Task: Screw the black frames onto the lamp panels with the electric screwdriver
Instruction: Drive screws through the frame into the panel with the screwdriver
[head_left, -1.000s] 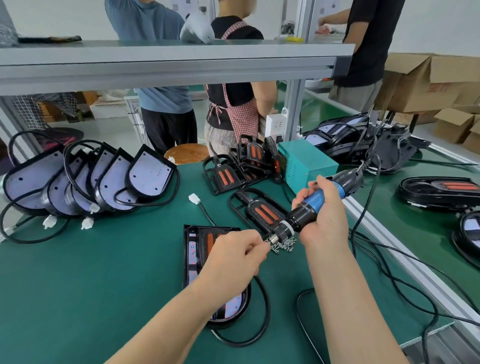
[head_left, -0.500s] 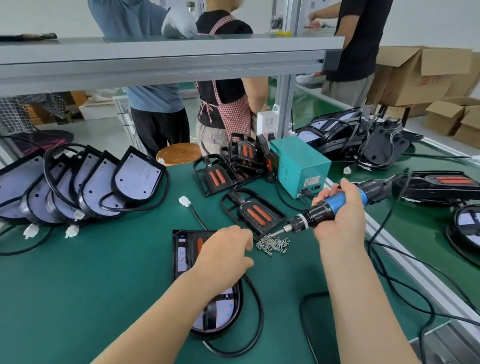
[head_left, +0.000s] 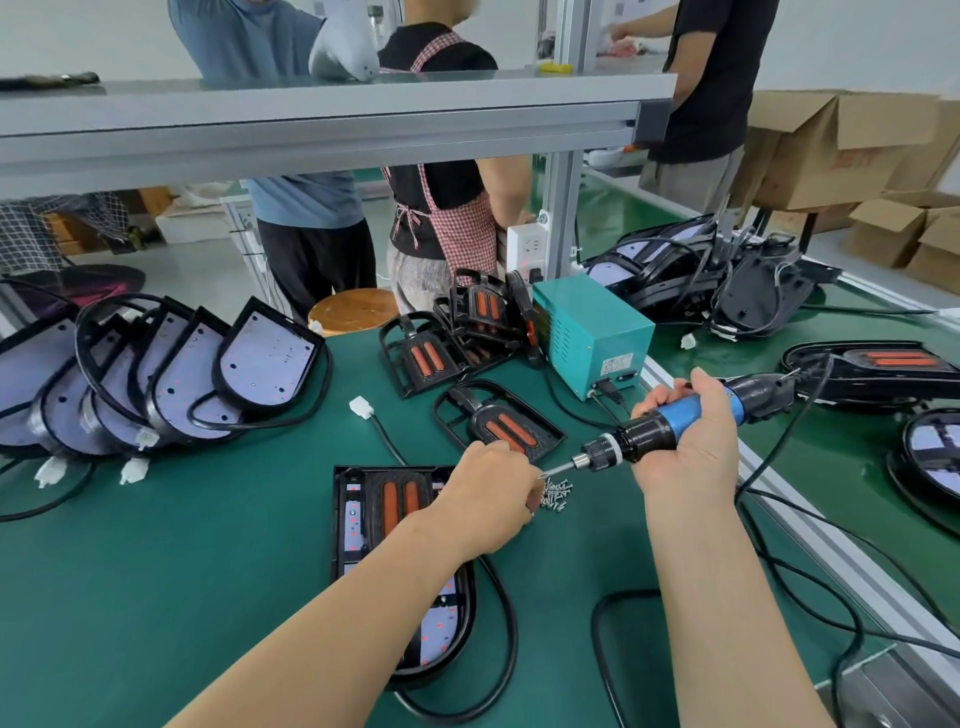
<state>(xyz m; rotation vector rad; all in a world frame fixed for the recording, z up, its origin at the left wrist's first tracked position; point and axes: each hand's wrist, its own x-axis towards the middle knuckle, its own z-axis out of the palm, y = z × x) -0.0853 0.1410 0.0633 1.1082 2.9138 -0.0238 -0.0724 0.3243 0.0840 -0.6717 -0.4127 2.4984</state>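
As the right hand (head_left: 685, 447) grips the electric screwdriver (head_left: 649, 428) and the left hand (head_left: 488, 493) apparently pinches screws (head_left: 557, 493), most lamp panels (head_left: 265, 358) lie unframed.

Bright, even overhead light cast soft shadows on the surface (head_left: 156, 571); wide-angle distortion bent the edges; focus was sharp.

We logged the framed panel (head_left: 363, 519) front-centre on the table (head_left: 156, 571), screw pile (head_left: 557, 493) just right of it, screwdriver (head_left: 649, 431) above the pile — loose frame (head_left: 498, 421) behind. Panels (head_left: 208, 374) leaned in a row far left; power box (head_left: 592, 332) sat behind right, frame stack (head_left: 467, 322) at its left.
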